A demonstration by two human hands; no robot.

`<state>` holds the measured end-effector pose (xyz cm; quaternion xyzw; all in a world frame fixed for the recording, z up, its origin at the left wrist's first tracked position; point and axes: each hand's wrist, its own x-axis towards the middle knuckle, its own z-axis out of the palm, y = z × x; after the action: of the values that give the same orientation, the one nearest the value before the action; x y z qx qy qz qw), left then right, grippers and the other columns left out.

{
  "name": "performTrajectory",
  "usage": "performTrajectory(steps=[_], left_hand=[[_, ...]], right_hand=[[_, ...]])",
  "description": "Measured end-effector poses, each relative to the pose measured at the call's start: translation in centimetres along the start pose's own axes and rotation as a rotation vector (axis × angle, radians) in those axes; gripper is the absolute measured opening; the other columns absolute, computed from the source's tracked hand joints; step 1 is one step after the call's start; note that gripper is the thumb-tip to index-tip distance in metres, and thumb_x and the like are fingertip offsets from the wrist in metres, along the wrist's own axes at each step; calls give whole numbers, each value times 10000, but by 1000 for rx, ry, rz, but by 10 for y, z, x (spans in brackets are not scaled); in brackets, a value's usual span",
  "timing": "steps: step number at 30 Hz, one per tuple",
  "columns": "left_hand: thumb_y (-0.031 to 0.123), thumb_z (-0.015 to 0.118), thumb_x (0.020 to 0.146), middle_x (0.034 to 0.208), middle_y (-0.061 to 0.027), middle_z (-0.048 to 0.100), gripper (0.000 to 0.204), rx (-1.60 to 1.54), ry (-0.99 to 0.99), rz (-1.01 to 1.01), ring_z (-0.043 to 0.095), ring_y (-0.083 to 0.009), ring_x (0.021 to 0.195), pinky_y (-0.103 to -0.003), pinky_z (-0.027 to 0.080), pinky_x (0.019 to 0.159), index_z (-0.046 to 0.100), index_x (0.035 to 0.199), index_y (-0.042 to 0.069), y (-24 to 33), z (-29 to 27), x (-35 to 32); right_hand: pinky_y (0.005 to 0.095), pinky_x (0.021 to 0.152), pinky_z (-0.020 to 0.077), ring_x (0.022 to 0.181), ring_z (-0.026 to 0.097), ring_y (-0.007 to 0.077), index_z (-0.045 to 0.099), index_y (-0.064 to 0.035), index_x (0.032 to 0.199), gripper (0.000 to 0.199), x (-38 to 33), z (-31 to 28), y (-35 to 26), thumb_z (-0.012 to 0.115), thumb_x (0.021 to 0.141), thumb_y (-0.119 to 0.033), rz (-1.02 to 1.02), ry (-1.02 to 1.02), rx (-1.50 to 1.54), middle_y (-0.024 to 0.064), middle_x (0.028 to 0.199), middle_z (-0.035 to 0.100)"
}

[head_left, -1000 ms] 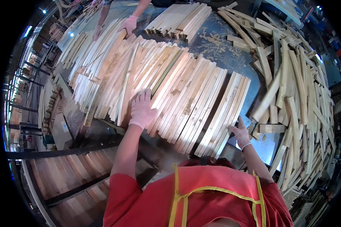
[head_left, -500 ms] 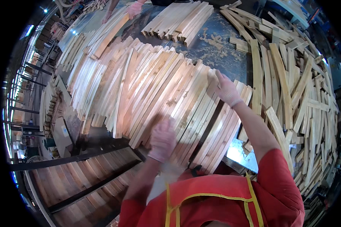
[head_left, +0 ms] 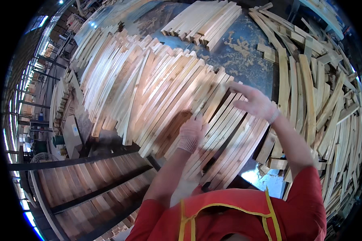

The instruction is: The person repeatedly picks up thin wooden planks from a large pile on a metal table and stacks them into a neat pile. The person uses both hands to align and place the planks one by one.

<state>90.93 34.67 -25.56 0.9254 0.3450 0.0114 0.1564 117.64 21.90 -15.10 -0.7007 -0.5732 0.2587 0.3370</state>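
A row of light wooden strips (head_left: 165,76) lies side by side on the table, running from far to near. My left hand (head_left: 192,131), in a pale knit glove, is closed around a wooden strip (head_left: 215,97) near the row's right part; that strip is blurred and looks slightly raised. My right hand (head_left: 256,105), also gloved, is held over the far ends of the strips at the right, index finger and thumb apart. Below it, several strips (head_left: 239,148) form a separate group, with dark gaps between some of them.
A neat stack of boards (head_left: 201,22) sits at the back of the dark, sawdust-strewn table (head_left: 245,60). To the right lies a big jumbled heap of offcuts (head_left: 326,96). At the near left stands a dark-framed rack (head_left: 96,193) holding boards.
My right hand has come off the strip's far end and its fingers have spread. My left hand has moved forward and right. Another person's gloved hands and boards at the back left are out of view.
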Motion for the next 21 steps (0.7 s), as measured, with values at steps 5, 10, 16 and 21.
performTrajectory(steps=[5, 10, 16, 21], left_hand=[[371, 669, 973, 1112, -180, 693, 443, -197, 36, 37, 722, -355, 890, -505, 593, 816, 661, 1315, 90, 63, -113, 60], [338, 750, 898, 1328, -153, 639, 623, 267, 8, 55, 660, -337, 1137, -508, 535, 977, 576, 1457, 127, 1, -94, 66], [312, 756, 889, 1430, -153, 570, 704, 383, 330, 189, 549, -363, 1294, -516, 424, 1109, 509, 1528, 149, -83, -51, -11], [249, 733, 894, 1321, -160, 634, 567, -45, 289, 108, 599, -401, 1154, -505, 480, 1031, 611, 1428, 104, -118, -16, -142]], right_hand=[[324, 916, 553, 1019, 683, 183, 419, 63, 1579, 706, -142, 92, 48, 705, 976, -168, 490, 395, 458, 120, 1163, 738], [363, 930, 555, 1063, 721, 267, 423, 41, 1568, 787, -232, 175, 23, 714, 974, -385, 1021, 248, 390, 226, 1195, 732], [395, 1134, 446, 1310, 599, 348, 314, 27, 1606, 995, -187, 198, -32, 798, 889, -466, 773, 427, 817, 270, 1461, 594], [336, 1028, 507, 1227, 625, 248, 376, -35, 1571, 809, -180, 182, -22, 810, 908, -193, 822, 211, 1027, 189, 1333, 637]])
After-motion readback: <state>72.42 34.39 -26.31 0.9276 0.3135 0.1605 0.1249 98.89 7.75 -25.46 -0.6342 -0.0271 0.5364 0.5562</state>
